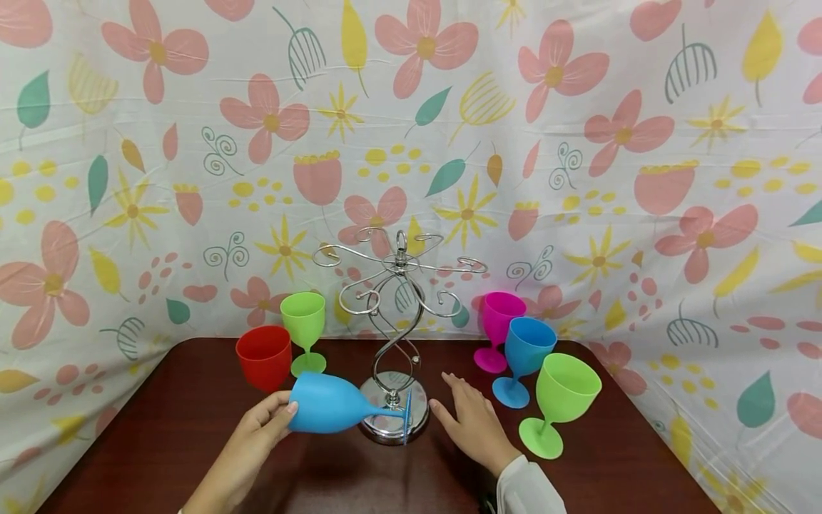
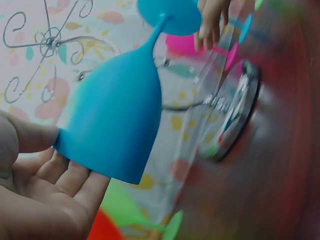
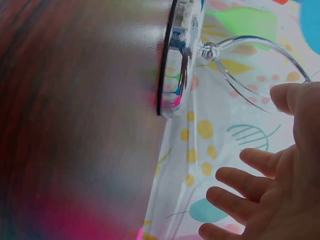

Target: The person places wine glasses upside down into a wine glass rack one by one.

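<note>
A blue plastic goblet (image 1: 327, 403) lies sideways in the air, its foot pointing right in front of the rack's base. My left hand (image 1: 253, 439) pinches it by the rim, thumb on one side and fingers on the other, as the left wrist view (image 2: 115, 115) also shows with the goblet's bowl. Behind it stands a chrome wire rack (image 1: 398, 343) with curled arms and a round base (image 1: 394, 414). Just right of that base is my right hand (image 1: 475, 425), fingers stretched out and holding nothing; the right wrist view shows its spread fingers (image 3: 245, 185).
Left of the rack are a red goblet (image 1: 263, 355) and a green goblet (image 1: 304, 321). To the right stand a magenta goblet (image 1: 501, 318), a second blue goblet (image 1: 528, 346) and another green goblet (image 1: 565, 389). Flowered cloth (image 1: 411, 143) hangs behind the dark wooden table (image 1: 616, 457).
</note>
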The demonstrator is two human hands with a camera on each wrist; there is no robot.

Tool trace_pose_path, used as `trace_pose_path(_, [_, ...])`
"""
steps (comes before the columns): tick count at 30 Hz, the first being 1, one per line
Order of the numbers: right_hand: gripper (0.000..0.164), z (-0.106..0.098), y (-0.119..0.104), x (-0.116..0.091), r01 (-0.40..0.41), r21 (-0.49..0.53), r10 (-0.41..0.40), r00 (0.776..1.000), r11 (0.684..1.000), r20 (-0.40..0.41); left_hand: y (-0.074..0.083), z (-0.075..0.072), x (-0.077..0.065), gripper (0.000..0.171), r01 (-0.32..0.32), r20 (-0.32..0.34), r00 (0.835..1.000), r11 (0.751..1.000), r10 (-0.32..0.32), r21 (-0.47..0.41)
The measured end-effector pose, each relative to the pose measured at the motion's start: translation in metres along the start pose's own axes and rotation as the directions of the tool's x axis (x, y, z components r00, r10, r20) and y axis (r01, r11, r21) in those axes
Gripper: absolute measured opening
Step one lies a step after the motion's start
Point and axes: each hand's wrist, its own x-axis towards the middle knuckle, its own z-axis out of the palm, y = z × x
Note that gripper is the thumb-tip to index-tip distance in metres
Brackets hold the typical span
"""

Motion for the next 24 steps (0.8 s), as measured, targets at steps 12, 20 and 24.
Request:
trace_pose_path(12, [0.062, -0.003, -0.004, -0.001, 0.000, 0.036, -0.001, 1.000, 0.999, 0.017, -0.019, 0.022, 0.007, 0.046, 0.109, 0.206, 0.978, 0.903, -0.024, -0.415])
trace_pose_path(20, [0.065, -0.002, -0.004, -0.001, -0.005, 0.073, 0.004, 1.000, 0.997, 0.023, -0.026, 0.040, 0.007, 0.051, 0.210, 0.262, 0.964, 0.745, -0.048, -0.633])
trace_pose_path(24, [0.067, -0.001, -0.005, -0.001, -0.005, 0.069, 0.004, 1.000, 0.998, 0.014, -0.033, 0.046, 0.008, 0.064, 0.251, 0.284, 0.956, 0.691, -0.070, -0.678])
